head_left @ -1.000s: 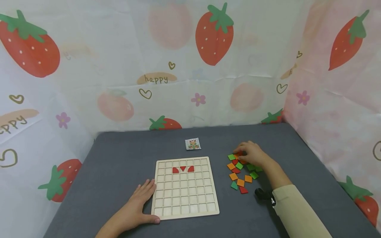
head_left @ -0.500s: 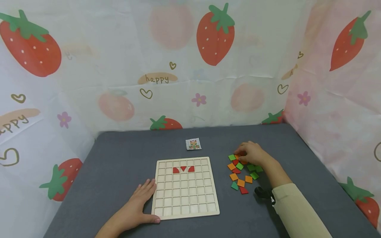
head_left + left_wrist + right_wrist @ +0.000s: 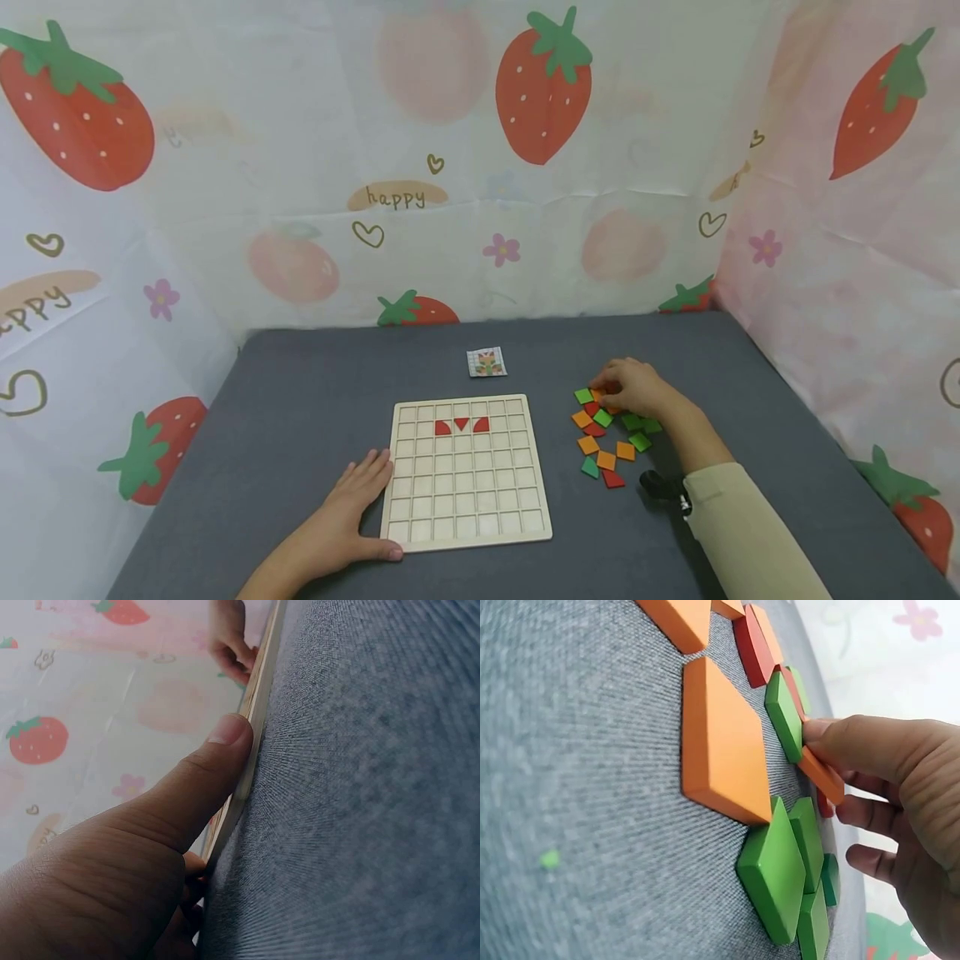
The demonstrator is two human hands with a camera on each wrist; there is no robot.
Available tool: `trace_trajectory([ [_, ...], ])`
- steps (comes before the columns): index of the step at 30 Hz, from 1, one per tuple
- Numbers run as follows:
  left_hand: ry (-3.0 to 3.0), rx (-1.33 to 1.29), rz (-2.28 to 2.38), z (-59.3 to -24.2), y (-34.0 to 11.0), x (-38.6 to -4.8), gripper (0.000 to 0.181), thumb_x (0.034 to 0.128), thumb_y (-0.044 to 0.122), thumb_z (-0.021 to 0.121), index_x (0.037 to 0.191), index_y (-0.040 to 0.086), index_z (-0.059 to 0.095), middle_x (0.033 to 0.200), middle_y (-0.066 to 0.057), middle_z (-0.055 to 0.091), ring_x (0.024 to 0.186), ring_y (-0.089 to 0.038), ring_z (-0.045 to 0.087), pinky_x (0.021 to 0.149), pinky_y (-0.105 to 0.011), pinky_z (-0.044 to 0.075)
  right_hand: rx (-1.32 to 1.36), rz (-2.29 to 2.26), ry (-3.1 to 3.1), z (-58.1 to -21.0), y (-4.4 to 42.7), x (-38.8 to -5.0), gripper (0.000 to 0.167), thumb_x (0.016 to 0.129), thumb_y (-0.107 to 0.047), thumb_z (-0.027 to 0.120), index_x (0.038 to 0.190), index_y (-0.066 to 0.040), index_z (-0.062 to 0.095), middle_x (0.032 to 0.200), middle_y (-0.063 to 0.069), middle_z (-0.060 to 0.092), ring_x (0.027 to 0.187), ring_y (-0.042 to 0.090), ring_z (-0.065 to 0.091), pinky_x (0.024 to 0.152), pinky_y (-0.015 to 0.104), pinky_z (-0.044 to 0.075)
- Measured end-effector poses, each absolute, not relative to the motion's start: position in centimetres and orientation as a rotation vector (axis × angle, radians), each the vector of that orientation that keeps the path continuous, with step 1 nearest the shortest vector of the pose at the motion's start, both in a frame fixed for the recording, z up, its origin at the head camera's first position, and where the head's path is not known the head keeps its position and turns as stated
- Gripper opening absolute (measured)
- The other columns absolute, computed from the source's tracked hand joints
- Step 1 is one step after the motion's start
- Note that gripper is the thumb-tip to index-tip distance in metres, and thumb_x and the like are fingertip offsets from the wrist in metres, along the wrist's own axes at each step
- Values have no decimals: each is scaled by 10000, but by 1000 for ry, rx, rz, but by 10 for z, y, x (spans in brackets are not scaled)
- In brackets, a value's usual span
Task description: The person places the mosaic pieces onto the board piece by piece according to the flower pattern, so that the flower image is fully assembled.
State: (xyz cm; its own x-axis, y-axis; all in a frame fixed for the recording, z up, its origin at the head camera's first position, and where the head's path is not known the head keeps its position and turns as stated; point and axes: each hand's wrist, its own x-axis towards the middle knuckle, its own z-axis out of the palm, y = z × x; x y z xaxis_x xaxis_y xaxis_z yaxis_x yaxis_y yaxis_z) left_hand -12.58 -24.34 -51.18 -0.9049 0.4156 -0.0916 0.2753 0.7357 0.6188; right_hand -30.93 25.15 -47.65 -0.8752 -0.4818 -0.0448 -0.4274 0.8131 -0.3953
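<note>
My left hand (image 3: 341, 521) lies at the left side of a pale wooden grid board (image 3: 465, 540), fingers stretched along its edge and thumb at the near left corner. In the left wrist view the thumb (image 3: 199, 776) touches the board's rim. Red pieces (image 3: 461, 424) sit in three cells of an upper row. Over the far side of a pile of coloured tiles, my right hand (image 3: 637, 387) reaches down with bent fingers. Seen from the right wrist, its thumb tip meets the tiles beside a green tile (image 3: 783, 716) and an orange tile (image 3: 821, 776); whether it pinches one is hidden.
A small patterned picture card (image 3: 487, 362) lies behind the board. Loose orange tiles (image 3: 607, 460), green tiles (image 3: 639, 442) and a red tile (image 3: 612, 479) spread right of the board on the grey cloth (image 3: 322, 375). Strawberry-printed sheets (image 3: 300, 150) enclose the table's back and sides.
My right fingers have shifted slightly over the tiles, and a red piece seen by them earlier is now covered in the head view. The left hand and board stay in place.
</note>
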Motion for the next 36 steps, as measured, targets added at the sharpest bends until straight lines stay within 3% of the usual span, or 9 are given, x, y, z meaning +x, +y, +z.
trace_trajectory([
  [3,2711,539,909,-512,-243,-126,1302,656,716,817,1618,40,260,1703,-127,186,1593,-320,65,1269,-279,-78,-718,-573,2867,-477,251,-308,277,950,-223,750,1215,-144,765,1195,55,665,1069,280,543,966,613,391],
  [5,2712,534,909,-511,-243,-126,1303,652,716,819,1618,41,263,1703,-129,185,1593,-322,67,1283,-444,-10,-713,-575,2877,-478,250,-307,277,946,-225,754,1211,-146,767,1196,55,667,1070,281,544,967,610,391],
  [7,2712,532,906,-511,-242,-126,1304,651,716,820,1619,43,263,1704,-127,182,1593,-320,67,1268,-525,25,-711,-579,2888,-478,249,-307,277,942,-226,758,1207,-146,769,1198,57,670,1070,282,543,961,603,390],
  [9,2714,533,909,-512,-242,-126,1302,651,717,818,1618,41,266,1703,-131,184,1593,-323,70,1285,-439,-16,-719,-571,2902,-479,249,-307,273,941,-229,759,1202,-148,771,1197,58,672,1070,282,544,950,595,392],
  [11,2716,538,909,-512,-243,-126,1300,653,719,816,1617,40,267,1703,-130,186,1593,-321,71,1268,-275,-87,-720,-569,2915,-480,249,-307,267,940,-232,761,1195,-154,773,1197,55,676,1072,279,545,937,579,392],
  [13,2720,545,909,-512,-243,-126,1298,655,718,816,1616,38,270,1702,-130,188,1593,-321,74,1190,-119,-148,-725,-571,2927,-481,250,-306,255,942,-233,757,1186,-159,775,1198,53,679,1075,279,546,919,564,390],
  [15,2724,553,906,-512,-243,-126,1296,657,721,812,1615,36,272,1701,-131,192,1592,-323,77,1130,-49,-171,-732,-582,2936,-483,251,-307,241,949,-233,748,1178,-166,776,1200,52,682,1094,290,547,926,572,384],
  [26,2727,557,904,-511,-244,-126,1295,659,722,808,1614,33,270,1699,-140,193,1591,-331,81,1101,-19,-178,-731,-721,2960,-472,251,-299,275,970,-256,733,1210,-123,753,1229,85,674,1221,367,524,1088,673,296],
  [36,2742,590,912,-512,-244,-126,1290,663,728,805,1602,8,291,1693,-177,185,1583,-364,98,1116,-31,-176,-779,-814,3015,-463,239,-287,257,961,-231,744,1184,-105,767,1134,50,713,1116,319,569,1058,649,337],
])
